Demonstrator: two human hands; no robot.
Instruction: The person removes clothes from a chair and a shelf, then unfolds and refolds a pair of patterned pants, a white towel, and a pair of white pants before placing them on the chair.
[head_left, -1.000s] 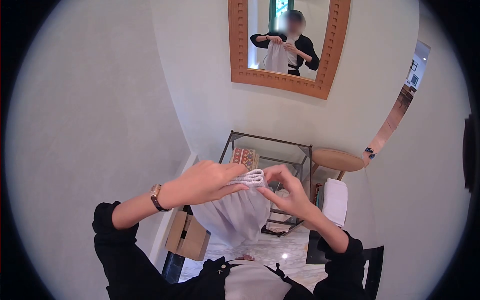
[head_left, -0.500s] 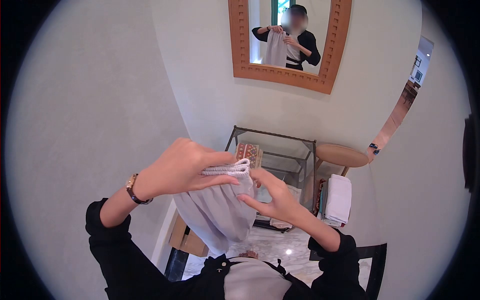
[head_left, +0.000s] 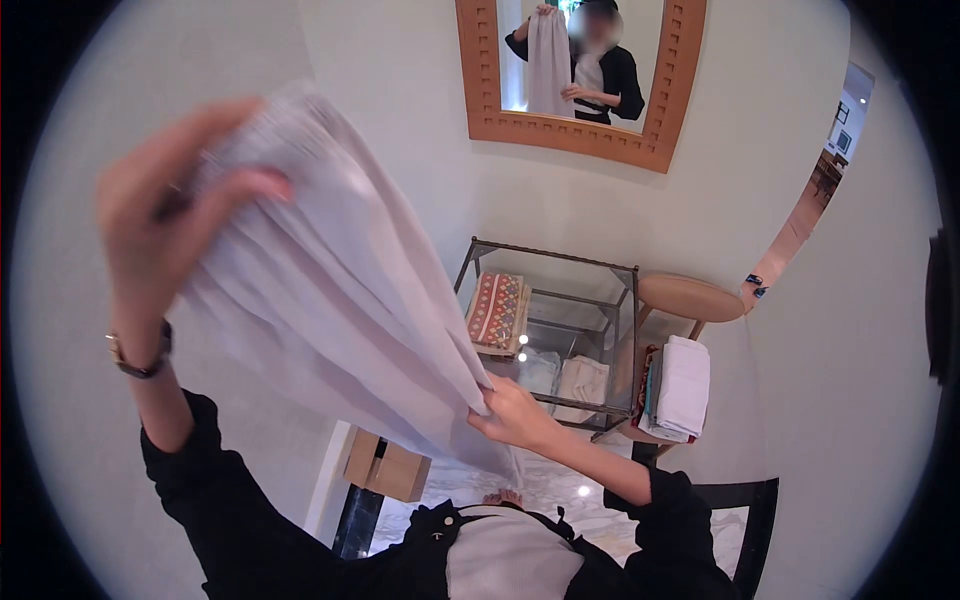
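Note:
A long pale grey-lilac garment [head_left: 340, 260] hangs from my left hand [head_left: 185, 200], which is raised at the upper left and closed round its gathered waistband; the hand is slightly blurred. Lower down, near the middle of the view, my right hand [head_left: 515, 412] pinches the garment's right edge. The cloth is stretched on a slant between the two hands, and its lower part falls toward the floor.
Ahead stands a glass shelf unit [head_left: 570, 300] with a patterned folded cloth [head_left: 497, 312]. To its right are a wooden stool [head_left: 690, 296] and folded white cloth [head_left: 683, 385]. A framed mirror [head_left: 570, 150] hangs above. A cardboard box [head_left: 400, 472] is at lower left.
My left hand has risen up and left with the waistband. My right hand has moved down from the waistband to the garment's side edge, and the garment now hangs longer.

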